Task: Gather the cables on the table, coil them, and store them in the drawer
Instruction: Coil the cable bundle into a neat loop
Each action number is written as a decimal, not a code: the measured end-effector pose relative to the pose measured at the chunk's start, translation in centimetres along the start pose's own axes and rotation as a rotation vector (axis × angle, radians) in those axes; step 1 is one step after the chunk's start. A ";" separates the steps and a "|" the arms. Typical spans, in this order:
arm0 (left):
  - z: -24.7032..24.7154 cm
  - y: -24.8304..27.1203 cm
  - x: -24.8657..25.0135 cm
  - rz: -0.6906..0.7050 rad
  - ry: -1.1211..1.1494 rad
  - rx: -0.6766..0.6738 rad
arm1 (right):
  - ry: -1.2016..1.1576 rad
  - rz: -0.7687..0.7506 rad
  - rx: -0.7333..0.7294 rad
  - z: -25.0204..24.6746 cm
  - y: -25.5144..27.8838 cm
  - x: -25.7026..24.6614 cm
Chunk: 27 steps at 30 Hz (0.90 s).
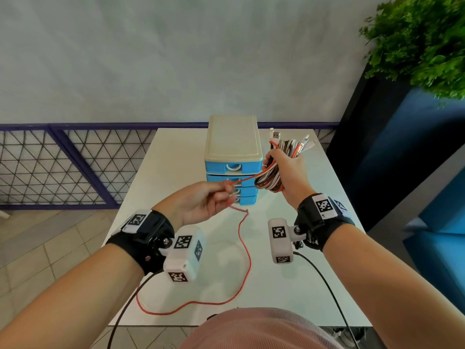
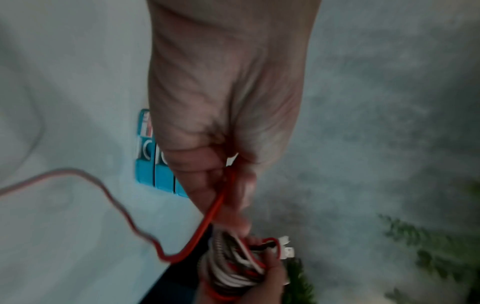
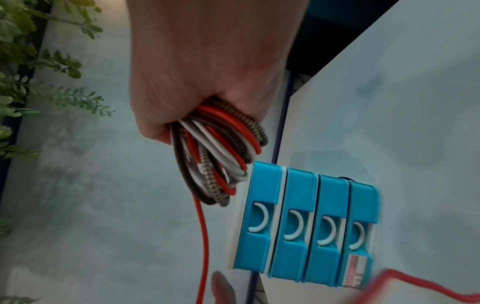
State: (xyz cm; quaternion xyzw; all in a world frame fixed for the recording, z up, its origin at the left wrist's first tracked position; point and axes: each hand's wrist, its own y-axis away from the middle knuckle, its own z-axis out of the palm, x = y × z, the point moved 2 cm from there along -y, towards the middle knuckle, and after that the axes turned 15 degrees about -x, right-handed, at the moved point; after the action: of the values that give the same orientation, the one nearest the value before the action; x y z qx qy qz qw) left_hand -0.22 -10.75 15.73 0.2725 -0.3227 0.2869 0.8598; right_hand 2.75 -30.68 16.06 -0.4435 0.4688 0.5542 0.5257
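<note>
**Red cable half coiled**

Head view: the right hand (image 1: 281, 167) clenches a bundle of cables (image 1: 270, 182) above the counter (image 1: 176, 152), beside the closed drawer unit (image 1: 232, 157). The left hand (image 1: 201, 202) pinches the red cable (image 1: 245, 250), whose slack trails across the counter.

Left wrist: fingers (image 2: 207, 176) curl round the red cable.

Right wrist: the fist wraps the bundle.

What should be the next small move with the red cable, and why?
Probably the left hand should bring one more loop of the red cable to the bundle that the right hand grips: much of it lies loose on the table, and the drawers are closed.
</note>
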 end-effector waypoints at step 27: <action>1.6 0.2 -2.7 -0.178 -0.497 -0.307 | -0.040 -0.071 0.012 0.1 0.9 -1.5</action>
State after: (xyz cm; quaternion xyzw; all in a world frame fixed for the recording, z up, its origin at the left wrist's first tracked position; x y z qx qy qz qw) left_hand -2.67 -12.52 14.85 0.2285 -0.5377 0.0826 0.8074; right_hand 1.92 -30.88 17.57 -0.4455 0.4453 0.5412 0.5571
